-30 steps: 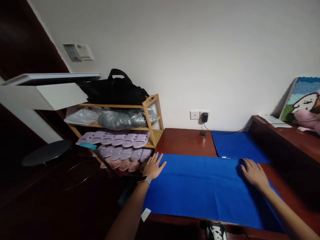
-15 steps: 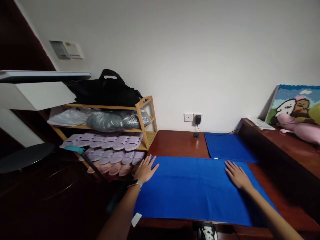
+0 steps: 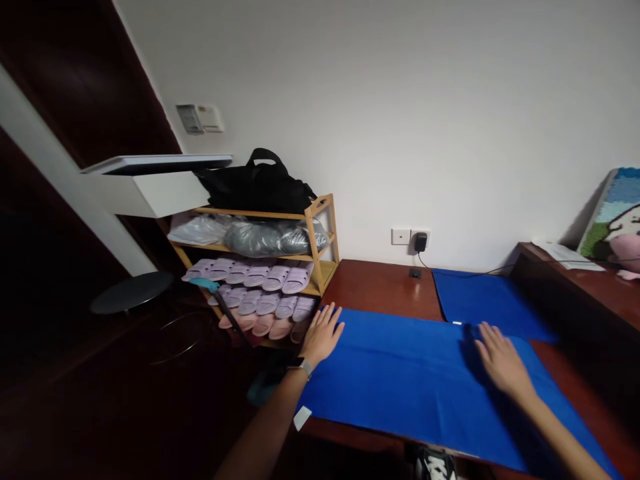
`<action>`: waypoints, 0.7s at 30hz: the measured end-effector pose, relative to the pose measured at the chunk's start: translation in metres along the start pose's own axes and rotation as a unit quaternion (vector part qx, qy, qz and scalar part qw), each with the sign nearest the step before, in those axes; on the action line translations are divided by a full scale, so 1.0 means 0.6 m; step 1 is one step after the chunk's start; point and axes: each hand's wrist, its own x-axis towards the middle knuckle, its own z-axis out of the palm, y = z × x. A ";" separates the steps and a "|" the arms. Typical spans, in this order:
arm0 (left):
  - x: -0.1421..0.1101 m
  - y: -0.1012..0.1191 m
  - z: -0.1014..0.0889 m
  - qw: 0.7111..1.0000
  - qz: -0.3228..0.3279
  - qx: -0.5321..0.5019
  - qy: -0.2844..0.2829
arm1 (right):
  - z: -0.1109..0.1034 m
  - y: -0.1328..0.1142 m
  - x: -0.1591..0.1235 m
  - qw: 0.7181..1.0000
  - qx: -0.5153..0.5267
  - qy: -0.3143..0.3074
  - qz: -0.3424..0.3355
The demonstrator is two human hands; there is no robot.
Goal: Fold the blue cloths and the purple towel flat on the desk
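"Cloth (image 3: 390, 373) first — where does it lie?"

"Flat on the reddish-brown counter (image 3: 387, 287), blue and faintly creased, with a white tag (image 3: 303, 418) sticking out at its near left corner."

"And the hands?"

"The left hand (image 3: 323, 337), a watch (image 3: 300, 364) on its wrist, rests palm down along the left edge near the far corner, fingers spread wide. The right hand (image 3: 505, 359) is over the far right part, fingers straight and slightly parted. Its shadow falls just beside it — I can't tell whether the palm touches."

"What's beyond them?"

"Another blue cloth (image 3: 490, 300) near the wall (image 3: 360, 147), past the right hand. Left of that, a black adapter (image 3: 421, 241) is plugged in."

"And off to the left?"

"A wooden rack (image 3: 313, 233) just beside the counter: black bag (image 3: 255, 189) on top, plastic-wrapped bundles (image 3: 265, 238) below, then lilac slippers (image 3: 257, 275) and pink slippers (image 3: 263, 325) in rows."
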 end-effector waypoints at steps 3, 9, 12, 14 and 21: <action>-0.046 0.031 -0.002 0.997 0.069 -0.026 0.008 | 0.015 -0.188 -0.016 0.992 0.045 -0.050 -0.108; -0.107 0.038 0.004 0.997 0.058 -0.010 -0.056 | 0.048 -0.390 -0.059 0.966 0.069 -0.166 -0.186; -0.107 0.028 0.003 0.996 0.048 -0.007 -0.076 | 0.046 -0.348 -0.064 0.974 0.051 -0.158 -0.151; -0.103 0.025 0.002 0.995 0.054 -0.006 -0.078 | 0.037 -0.278 -0.065 0.982 0.026 -0.145 -0.116; -0.101 0.023 0.003 0.995 0.052 -0.005 -0.080 | -0.006 0.077 -0.098 0.988 -0.072 -0.123 0.061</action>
